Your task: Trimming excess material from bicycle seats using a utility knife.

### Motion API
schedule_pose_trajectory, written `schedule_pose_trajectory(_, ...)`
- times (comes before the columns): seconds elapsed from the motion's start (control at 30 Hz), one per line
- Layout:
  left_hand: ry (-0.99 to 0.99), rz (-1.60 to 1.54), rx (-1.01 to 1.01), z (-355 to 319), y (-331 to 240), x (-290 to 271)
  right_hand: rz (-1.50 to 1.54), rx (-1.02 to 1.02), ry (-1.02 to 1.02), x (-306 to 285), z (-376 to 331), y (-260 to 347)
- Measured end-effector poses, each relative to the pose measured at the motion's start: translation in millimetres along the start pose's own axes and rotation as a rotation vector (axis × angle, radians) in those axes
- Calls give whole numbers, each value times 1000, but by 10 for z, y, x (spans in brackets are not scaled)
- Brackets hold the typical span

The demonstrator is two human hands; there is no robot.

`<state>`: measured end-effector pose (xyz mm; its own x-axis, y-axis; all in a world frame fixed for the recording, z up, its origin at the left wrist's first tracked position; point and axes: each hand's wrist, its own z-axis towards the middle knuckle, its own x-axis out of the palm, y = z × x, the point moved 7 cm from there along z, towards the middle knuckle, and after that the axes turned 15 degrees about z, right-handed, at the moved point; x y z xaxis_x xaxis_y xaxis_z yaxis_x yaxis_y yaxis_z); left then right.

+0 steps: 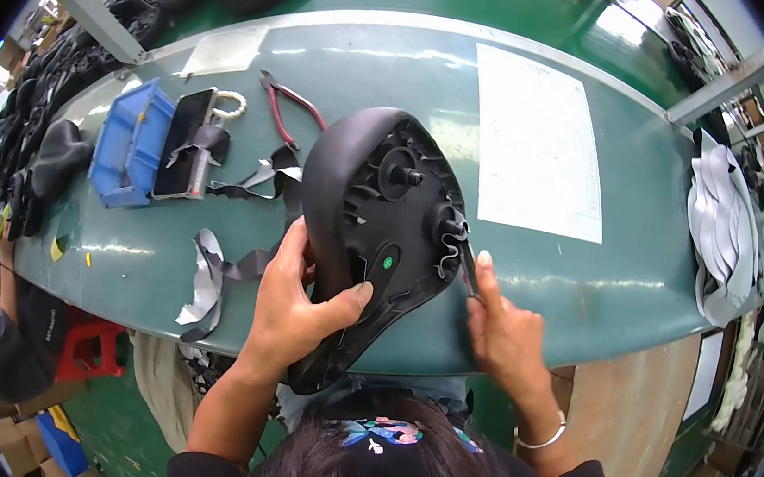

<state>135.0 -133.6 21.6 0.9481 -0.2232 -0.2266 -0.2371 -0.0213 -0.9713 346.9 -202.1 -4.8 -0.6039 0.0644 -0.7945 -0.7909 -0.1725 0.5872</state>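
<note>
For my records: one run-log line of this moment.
left hand: gripping black padded saddle; right hand: holding narrow dark piece; red-handled pliers: on green table

Black bike seat (pixel 373 233), underside showing, ribbed hollow shell with two round mounts; wide end far, narrow end near, over green table's (pixel 618 296) near edge. Crumpled grey-black strip (pixel 449 246) at its right rim.

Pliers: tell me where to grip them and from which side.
Take the pliers around both red handles, probably from above on the near left: they appear to lie flat, handles splayed toward the near side and jaws pointing away, while the saddle crowds them on the right.
</note>
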Motion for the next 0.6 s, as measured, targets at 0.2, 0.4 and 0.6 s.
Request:
schedule_pose_trajectory(0.2,-66,9,-21,-308,10,319,197,182,2,-7,-301,126)
schedule_pose_trajectory(0.4,-98,322,143,-578,-41,427,785,567,146,-35,-534,252)
schedule_pose_trajectory(0.6,-70,116,-109,-509,257,181,755,424,-294,-327,-20,-128)
